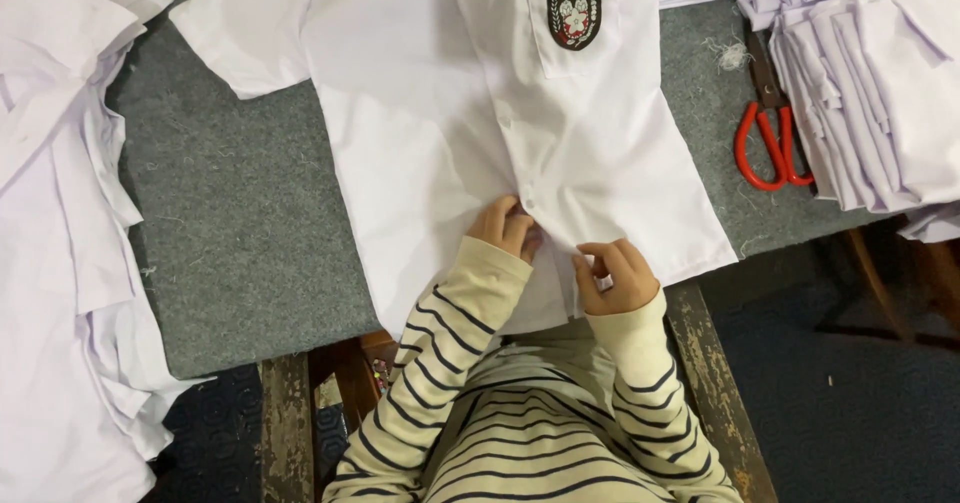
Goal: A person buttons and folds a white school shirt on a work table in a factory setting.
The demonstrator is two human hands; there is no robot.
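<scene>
A white short-sleeved shirt (430,113) lies spread front-up on a grey felt-covered table (240,223). A dark embroidered crest (573,3) sits on its chest pocket. My left hand (505,228) pinches the button placket near the shirt's lower hem. Close beside it, my right hand (615,275) grips the other front edge at the hem, fingers curled on the cloth. Both sleeves of my cream top with dark stripes reach in from below.
Red-handled scissors (770,138) lie on the table to the right, beside a stack of folded white garments (870,83). A heap of white shirts (55,243) hangs over the left edge. A worn wooden bench frame (715,363) shows below.
</scene>
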